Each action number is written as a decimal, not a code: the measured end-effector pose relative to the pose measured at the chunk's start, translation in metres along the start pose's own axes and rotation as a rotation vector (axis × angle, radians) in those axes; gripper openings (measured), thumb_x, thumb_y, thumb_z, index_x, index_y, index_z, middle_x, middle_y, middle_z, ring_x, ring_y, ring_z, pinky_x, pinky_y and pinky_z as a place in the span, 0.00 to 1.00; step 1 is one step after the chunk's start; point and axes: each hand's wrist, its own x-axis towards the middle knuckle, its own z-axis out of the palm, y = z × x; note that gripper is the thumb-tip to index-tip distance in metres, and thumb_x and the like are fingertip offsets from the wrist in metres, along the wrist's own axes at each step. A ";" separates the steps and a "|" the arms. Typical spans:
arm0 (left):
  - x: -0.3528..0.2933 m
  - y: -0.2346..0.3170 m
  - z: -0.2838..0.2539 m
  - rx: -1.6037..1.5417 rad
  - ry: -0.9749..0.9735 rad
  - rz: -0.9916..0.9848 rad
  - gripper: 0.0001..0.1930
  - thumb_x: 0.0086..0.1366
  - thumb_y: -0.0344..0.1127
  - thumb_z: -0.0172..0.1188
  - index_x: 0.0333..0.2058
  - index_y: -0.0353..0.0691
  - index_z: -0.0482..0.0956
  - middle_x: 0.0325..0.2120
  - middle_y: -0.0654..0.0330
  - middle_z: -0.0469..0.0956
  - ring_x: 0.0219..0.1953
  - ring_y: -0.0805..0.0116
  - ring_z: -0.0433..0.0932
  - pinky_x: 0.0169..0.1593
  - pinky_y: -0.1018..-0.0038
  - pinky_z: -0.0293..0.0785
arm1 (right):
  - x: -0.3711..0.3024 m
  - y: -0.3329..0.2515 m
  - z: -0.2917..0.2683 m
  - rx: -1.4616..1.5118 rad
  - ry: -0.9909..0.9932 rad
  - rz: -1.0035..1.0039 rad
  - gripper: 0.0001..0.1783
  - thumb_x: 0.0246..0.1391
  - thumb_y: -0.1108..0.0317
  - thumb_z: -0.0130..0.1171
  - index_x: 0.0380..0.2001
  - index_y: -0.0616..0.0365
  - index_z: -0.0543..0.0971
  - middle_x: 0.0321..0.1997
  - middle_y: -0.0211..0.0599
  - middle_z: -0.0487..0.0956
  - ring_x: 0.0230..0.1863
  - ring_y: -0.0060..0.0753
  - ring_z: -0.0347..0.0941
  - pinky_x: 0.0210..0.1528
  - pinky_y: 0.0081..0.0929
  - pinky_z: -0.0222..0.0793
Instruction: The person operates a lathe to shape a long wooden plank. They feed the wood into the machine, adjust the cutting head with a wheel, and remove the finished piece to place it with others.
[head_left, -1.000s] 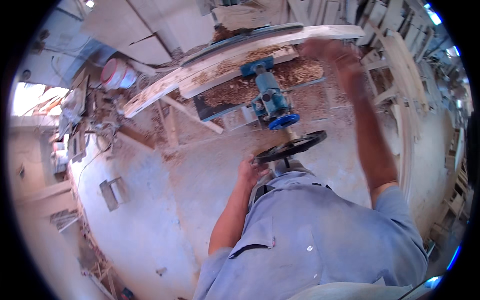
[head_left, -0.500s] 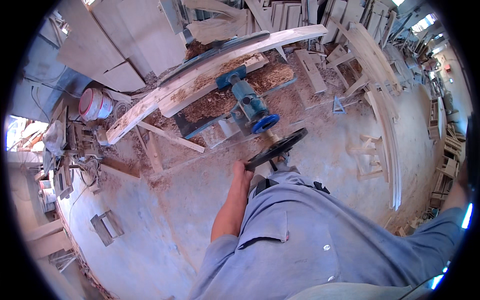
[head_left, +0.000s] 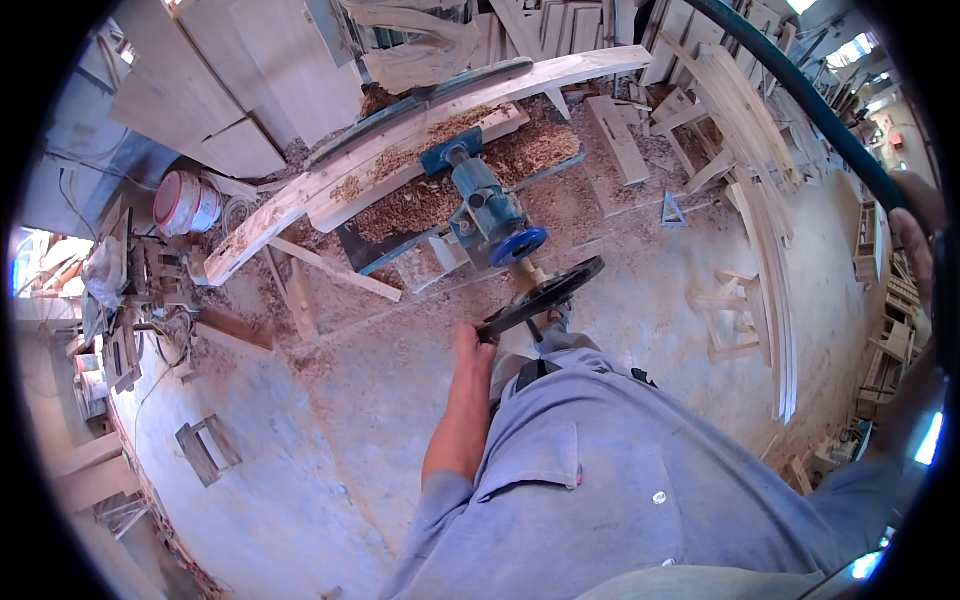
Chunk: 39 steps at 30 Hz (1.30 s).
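My left hand (head_left: 474, 346) is closed on the near left rim of a black handwheel (head_left: 548, 297) in front of my waist. At the right edge, my right hand (head_left: 918, 225) grips the lower end of a long teal lever (head_left: 810, 100), which runs up and left out of the picture. Beyond the handwheel stands a teal vise (head_left: 487, 200) with a smaller blue handwheel (head_left: 518, 247). Its front plate presses against a squared wooden beam (head_left: 370, 195), strewn with shavings and lying along a longer pale plank (head_left: 590, 68).
Wood shavings (head_left: 540, 150) cover the machine's table. A red-and-white bucket (head_left: 187, 204) stands at the left. Curved stacked boards (head_left: 765, 270) lie at the right, near a blue triangular frame (head_left: 673, 209). Wooden panels (head_left: 250, 70) lean at the back left. A small wooden stool (head_left: 208, 450) is on the floor.
The teal lever has come into view at the upper right, with my right hand on its end. My left hand stays on the black handwheel. The view has shifted slightly.
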 end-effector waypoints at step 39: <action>0.000 -0.003 -0.002 0.020 -0.051 0.029 0.04 0.52 0.19 0.45 0.25 0.35 0.65 0.27 0.54 0.63 0.28 0.60 0.68 0.32 0.67 0.71 | -0.024 -0.078 0.415 0.684 0.020 0.393 0.27 0.46 0.72 0.61 0.52 0.56 0.68 0.30 0.57 0.78 0.36 0.64 0.75 0.36 0.55 0.68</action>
